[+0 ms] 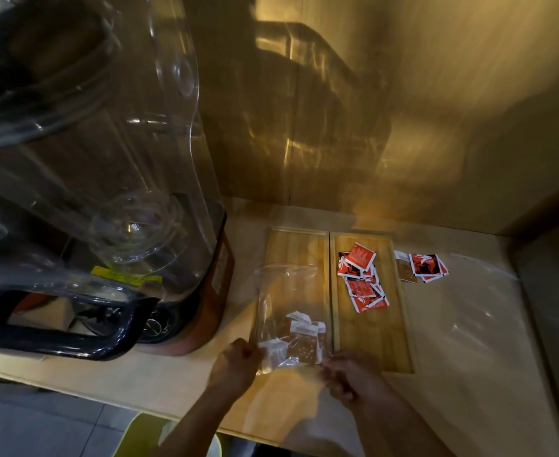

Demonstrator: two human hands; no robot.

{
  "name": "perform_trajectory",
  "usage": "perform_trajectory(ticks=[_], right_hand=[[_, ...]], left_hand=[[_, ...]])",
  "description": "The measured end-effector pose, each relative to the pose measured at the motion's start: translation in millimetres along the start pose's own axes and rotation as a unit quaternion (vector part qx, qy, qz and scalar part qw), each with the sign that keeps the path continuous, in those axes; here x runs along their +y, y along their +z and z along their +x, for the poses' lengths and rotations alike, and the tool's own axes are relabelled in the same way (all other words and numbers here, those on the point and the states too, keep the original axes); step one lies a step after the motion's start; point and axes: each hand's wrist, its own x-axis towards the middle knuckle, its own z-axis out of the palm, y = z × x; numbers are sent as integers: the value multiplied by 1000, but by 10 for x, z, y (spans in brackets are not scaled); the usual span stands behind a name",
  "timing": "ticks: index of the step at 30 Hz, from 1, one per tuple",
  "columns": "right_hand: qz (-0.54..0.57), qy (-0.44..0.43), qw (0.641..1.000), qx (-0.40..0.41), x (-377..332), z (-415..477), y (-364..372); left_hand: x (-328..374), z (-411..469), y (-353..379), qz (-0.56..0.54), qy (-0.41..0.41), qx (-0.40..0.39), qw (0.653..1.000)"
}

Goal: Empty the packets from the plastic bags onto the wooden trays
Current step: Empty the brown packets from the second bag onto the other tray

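Note:
A clear plastic bag point(288, 291) lies over the left wooden tray point(296, 245); several brown and white packets point(301, 341) sit at its near end. My left hand point(235, 364) pinches the bag's near left corner and my right hand point(350, 377) pinches its near right corner. The right wooden tray point(370, 338) holds a pile of several red and white packets point(362, 278).
More red packets and a brown one point(423, 267) lie on the counter right of the trays. An empty clear bag point(482, 308) lies further right. A large blender with a clear cover point(106, 192) stands at left. A wall rises behind.

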Motion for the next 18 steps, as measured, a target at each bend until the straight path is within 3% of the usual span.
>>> perform_trajectory(ticks=[4, 9, 14, 18], right_hand=[[-3, 12, 1000, -12, -24, -17, -6], [6, 20, 999, -33, -75, -44, 5], [-2, -8, 998, -60, -211, -93, -16], [-16, -47, 997, -58, -481, -146, 18]], left_hand=[[-25, -79, -12, -104, -89, -56, 989], [5, -223, 16, -286, -133, -107, 943], [117, -244, -36, -318, -109, -70, 939], [354, -216, -178, -336, -45, -46, 940]])
